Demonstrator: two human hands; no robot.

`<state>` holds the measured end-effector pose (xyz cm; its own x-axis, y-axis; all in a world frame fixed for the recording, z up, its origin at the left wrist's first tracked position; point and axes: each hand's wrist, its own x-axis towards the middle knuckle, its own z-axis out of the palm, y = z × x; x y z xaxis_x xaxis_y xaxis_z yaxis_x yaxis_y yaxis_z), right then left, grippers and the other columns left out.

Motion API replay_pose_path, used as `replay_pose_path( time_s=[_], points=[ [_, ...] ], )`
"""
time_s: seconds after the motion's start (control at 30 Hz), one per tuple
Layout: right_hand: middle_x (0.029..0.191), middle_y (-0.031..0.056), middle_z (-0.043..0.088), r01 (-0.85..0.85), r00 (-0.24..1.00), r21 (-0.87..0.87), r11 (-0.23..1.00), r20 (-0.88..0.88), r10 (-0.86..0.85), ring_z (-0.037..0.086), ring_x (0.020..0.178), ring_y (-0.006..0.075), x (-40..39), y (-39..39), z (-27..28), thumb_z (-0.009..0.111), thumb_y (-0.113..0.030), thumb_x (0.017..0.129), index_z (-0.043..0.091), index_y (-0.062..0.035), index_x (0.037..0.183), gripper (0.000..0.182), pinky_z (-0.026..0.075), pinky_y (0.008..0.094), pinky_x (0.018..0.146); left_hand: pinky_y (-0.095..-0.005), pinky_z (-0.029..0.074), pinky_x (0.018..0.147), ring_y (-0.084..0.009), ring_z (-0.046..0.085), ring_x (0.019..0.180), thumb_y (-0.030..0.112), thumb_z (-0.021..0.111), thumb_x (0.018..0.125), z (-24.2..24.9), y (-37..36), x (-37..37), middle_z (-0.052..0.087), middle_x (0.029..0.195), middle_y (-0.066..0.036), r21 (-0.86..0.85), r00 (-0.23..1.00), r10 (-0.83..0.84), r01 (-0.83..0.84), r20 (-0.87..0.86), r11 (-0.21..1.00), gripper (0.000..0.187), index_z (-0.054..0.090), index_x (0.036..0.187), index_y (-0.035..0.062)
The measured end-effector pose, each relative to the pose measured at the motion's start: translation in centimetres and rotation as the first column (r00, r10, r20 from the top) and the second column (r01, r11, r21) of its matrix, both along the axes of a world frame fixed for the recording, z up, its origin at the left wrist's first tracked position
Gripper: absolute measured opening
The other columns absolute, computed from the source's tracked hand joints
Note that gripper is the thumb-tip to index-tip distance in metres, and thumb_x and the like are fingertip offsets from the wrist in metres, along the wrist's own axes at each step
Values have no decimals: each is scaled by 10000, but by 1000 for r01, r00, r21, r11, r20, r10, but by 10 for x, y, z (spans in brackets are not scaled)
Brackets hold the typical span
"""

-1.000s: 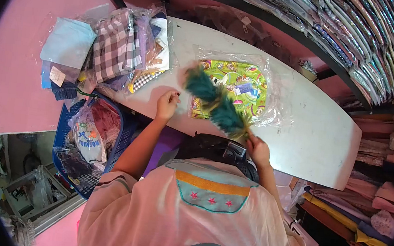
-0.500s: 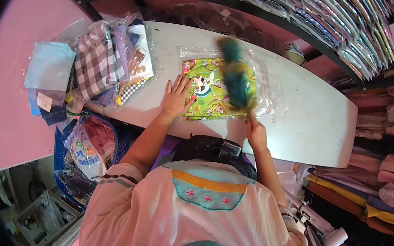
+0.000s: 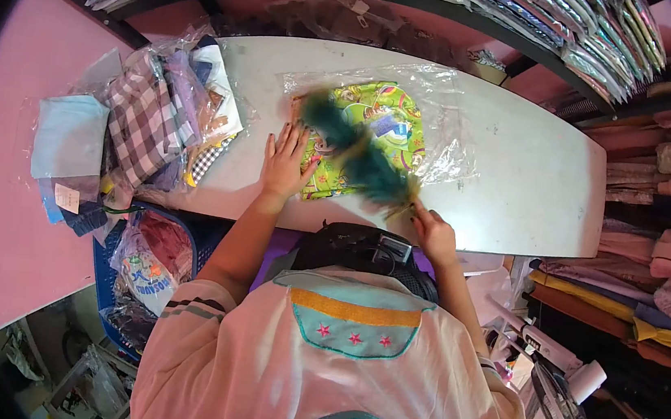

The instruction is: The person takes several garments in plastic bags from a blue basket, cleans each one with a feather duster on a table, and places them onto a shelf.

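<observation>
Green patterned folded fabric [image 3: 399, 110] lies in a clear plastic bag [image 3: 449, 152] on the white board [image 3: 518, 180]. My left hand [image 3: 285, 163] rests with spread fingers at the fabric's left edge. Closed around the handle end of a dark teal feather duster [image 3: 372, 168] is my right hand [image 3: 433, 234], near the board's front edge. Blurred by motion, the duster slants up and left across the fabric and hides part of it. Its tip is close to my left fingers.
Bagged clothes [image 3: 144, 120] are piled at the board's left end. Below them stands a blue basket [image 3: 107, 267] with bagged items. Packed garments [image 3: 534, 34] fill a shelf above; folded clothes [image 3: 619, 313] are stacked at right. A fan [image 3: 561, 401] stands lower right.
The duster has swung left from the right part of the fabric, uncovering a blue-and-white patch there. The whole view has shifted slightly.
</observation>
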<state>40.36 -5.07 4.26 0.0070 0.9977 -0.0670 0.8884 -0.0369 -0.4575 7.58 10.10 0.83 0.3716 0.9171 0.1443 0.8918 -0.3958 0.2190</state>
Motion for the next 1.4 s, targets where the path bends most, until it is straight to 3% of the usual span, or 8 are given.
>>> replay_pose_path(
  time_s=[0.17, 0.23, 0.4, 0.53, 0.67, 1.17, 1.3, 1.4],
  points=[
    [732, 224, 619, 509, 852, -74, 858, 187, -489, 613, 665, 393, 20, 16, -12, 539, -161, 854, 456, -187, 1324, 478, 479, 467, 582, -526, 168, 1079, -277, 247, 1355, 392, 567, 812, 2, -1, 1, 296, 1454, -105, 18, 999, 3, -4, 33, 1000, 659, 367, 1375, 114],
    [758, 240, 626, 535, 845, 56, 843, -43, -534, 622, 681, 398, 21, 26, 3, 535, -160, 862, 470, -153, 1311, 454, 485, 464, 598, -529, 173, 1077, -280, 255, 1351, 393, 564, 815, 5, -1, 1, 301, 1450, -107, 25, 999, 5, -6, 34, 1000, 652, 373, 1370, 111],
    [930, 208, 635, -62, 998, -129, 990, 8, 63, 622, 792, 371, -5, 32, 25, 548, -149, 850, 506, -123, 1272, 424, 489, 466, 670, -533, 189, 1068, -288, 290, 1333, 389, 567, 815, 5, -1, 0, 326, 1436, -114, 58, 998, -4, 0, 62, 998, 644, 383, 1362, 102],
    [891, 209, 637, 207, 978, -82, 975, 51, -204, 617, 756, 379, -19, 56, 7, 558, -138, 837, 516, -105, 1256, 423, 490, 459, 659, -530, 191, 1069, -285, 290, 1333, 384, 579, 804, 4, -2, 0, 331, 1433, -114, 56, 996, -3, -2, 94, 998, 645, 394, 1352, 99],
    [785, 190, 638, -180, 978, 75, 981, -97, 187, 614, 715, 387, -33, 65, 1, 555, -186, 851, 504, -167, 1272, 424, 483, 482, 624, -524, 191, 1070, -280, 289, 1334, 398, 572, 806, 4, -2, -2, 329, 1433, -118, 62, 997, -2, -3, 76, 998, 645, 401, 1347, 90],
    [926, 207, 633, 33, 996, -51, 998, -84, -38, 617, 772, 390, -30, 44, -7, 581, -144, 831, 520, -113, 1251, 426, 506, 427, 665, -603, 46, 1059, -453, 40, 1367, 453, 572, 773, -16, -4, -19, 22, 1480, -279, 176, 912, 38, -119, 408, 977, 885, 162, 1435, 33],
    [960, 219, 625, -325, 911, 133, 936, -221, 348, 620, 778, 363, -24, 14, -2, 576, -143, 829, 523, -144, 1254, 428, 507, 436, 685, -610, 40, 1056, -463, 48, 1363, 511, 540, 784, -14, -4, -18, 36, 1472, -295, 171, 929, 13, -82, 371, 982, 891, 168, 1430, 23],
    [878, 202, 629, -54, 998, -25, 998, -21, 54, 617, 739, 364, 2, 2, -9, 559, -173, 845, 507, -159, 1270, 429, 499, 457, 640, -617, 49, 1057, -374, 113, 1381, 422, 588, 776, 2, -5, -11, 133, 1495, -186, 57, 979, -48, 37, 199, 998, 793, 261, 1421, 97]
  ],
)
